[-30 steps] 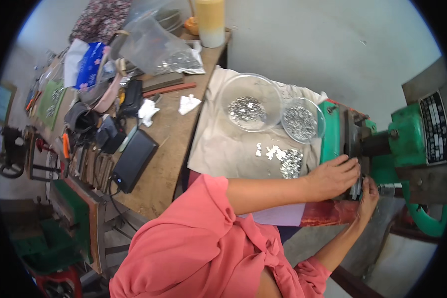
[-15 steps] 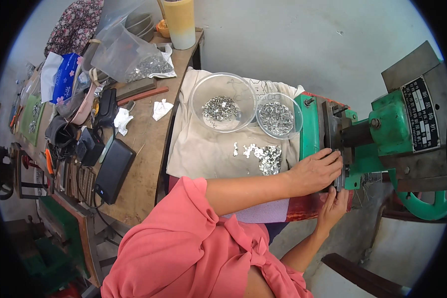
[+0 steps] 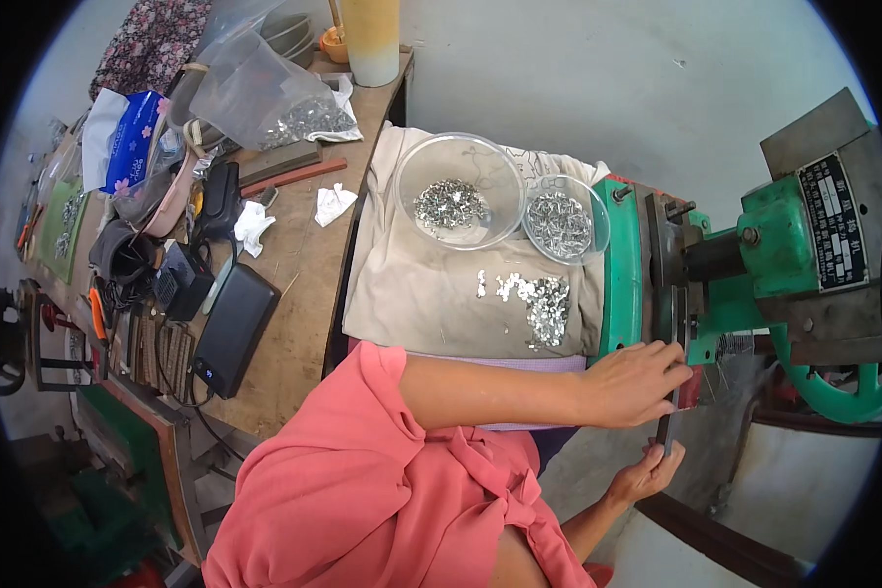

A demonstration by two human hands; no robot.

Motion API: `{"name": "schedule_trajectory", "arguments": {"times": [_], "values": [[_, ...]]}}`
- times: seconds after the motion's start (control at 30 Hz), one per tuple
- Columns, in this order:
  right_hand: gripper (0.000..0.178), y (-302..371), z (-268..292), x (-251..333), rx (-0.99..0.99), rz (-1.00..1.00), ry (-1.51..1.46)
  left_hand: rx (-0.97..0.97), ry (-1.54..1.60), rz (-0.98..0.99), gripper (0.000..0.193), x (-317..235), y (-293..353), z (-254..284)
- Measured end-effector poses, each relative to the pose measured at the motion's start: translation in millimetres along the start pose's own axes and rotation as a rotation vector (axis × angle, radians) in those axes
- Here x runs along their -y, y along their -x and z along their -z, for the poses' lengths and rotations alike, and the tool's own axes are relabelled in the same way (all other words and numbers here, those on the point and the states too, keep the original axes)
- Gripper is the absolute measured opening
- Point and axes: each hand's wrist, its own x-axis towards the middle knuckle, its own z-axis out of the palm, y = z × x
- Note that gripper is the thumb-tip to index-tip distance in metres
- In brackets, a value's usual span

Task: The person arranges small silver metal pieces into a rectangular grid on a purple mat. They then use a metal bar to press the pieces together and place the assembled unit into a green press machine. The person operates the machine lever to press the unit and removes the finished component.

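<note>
At the front of the green hand press (image 3: 769,235), my left hand (image 3: 637,382) bends its fingers over a narrow dark metal bar (image 3: 664,433), with the thumb below them. The hand hides part of the bar. Lower and nearer me, my right hand (image 3: 647,477) pinches the bar's near end between thumb and fingers. Beyond my left hand, the dark die block (image 3: 664,245) stands on the press's green base (image 3: 621,279). Small shiny metal pieces (image 3: 549,312) lie heaped on the beige cloth (image 3: 421,304) left of the press.
Two clear plastic tubs, a larger one (image 3: 407,211) and a smaller one (image 3: 607,230), hold small metal parts. The wooden table (image 3: 274,343) at left carries a black power bank (image 3: 231,328), a tissue pack (image 3: 132,142) and a clear bag (image 3: 255,93) of metal parts.
Both hands have come toward me from the die area, the right hand farther. The dark bar now shows between them, its near end drawn out past the front of the press. The view has shifted slightly.
</note>
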Motion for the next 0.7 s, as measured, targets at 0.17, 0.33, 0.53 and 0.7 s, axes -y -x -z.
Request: {"name": "schedule_trajectory", "arguments": {"times": [0.17, 0.33, 0.53, 0.7], "values": [[0.038, 12, -7, 25, 0.085, 0.052, -0.158, 0.116, 0.299, 0.253, 0.030, 8, 20, 19], [0.034, -21, -59, 59, 0.188, 0.034, -0.337, -0.062, 0.516, 0.456, 0.014, 15, 36, 88], [0.031, -96, -140, 115, 0.516, -0.375, -1.121, -0.280, 0.425, 0.503, 0.018, 22, 44, 184], [0.028, -156, -192, 170, 0.771, -0.200, -1.195, -0.286, 0.168, 0.551, 0.030, 22, 45, 251]]}}
